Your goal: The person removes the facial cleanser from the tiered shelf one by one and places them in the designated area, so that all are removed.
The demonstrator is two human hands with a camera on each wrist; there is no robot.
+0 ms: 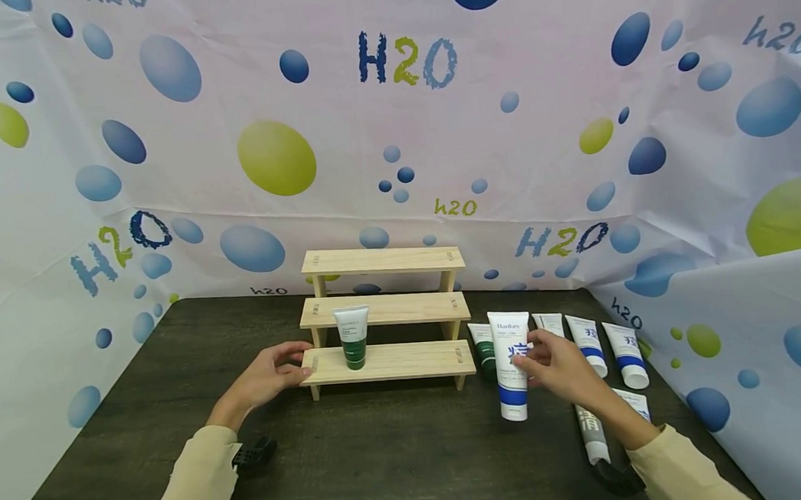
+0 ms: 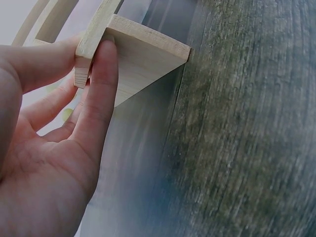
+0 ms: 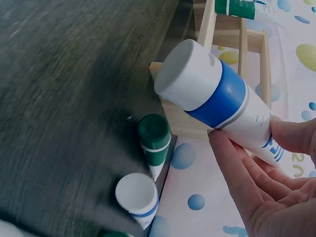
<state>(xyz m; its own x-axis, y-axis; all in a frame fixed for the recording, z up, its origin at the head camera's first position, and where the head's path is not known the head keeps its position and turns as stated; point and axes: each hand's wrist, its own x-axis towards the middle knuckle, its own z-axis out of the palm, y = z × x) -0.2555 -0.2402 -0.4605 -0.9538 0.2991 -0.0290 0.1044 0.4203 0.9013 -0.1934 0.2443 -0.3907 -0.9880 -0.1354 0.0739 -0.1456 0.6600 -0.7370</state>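
In the head view my right hand (image 1: 562, 366) holds a white tube with a blue band (image 1: 511, 362) upright, cap down, to the right of a three-step wooden stand (image 1: 388, 363). Up close in the right wrist view, the thumb and fingers pinch the tube (image 3: 229, 101) by its body. My left hand (image 1: 273, 376) is at the left end of the lowest step. The left wrist view shows its thumb and fingers pinching the edge of that wooden board (image 2: 96, 42). A small white and green tube (image 1: 354, 337) stands cap down on the lowest step, left of its middle.
Right of the stand lie several tubes: a green and white one (image 1: 484, 348), blue-banded white ones (image 1: 625, 352) and a grey one (image 1: 592, 433), partly behind the right arm. They rest on a dark wood-grain table (image 1: 386, 457). A printed sheet (image 1: 379, 129) hangs behind.
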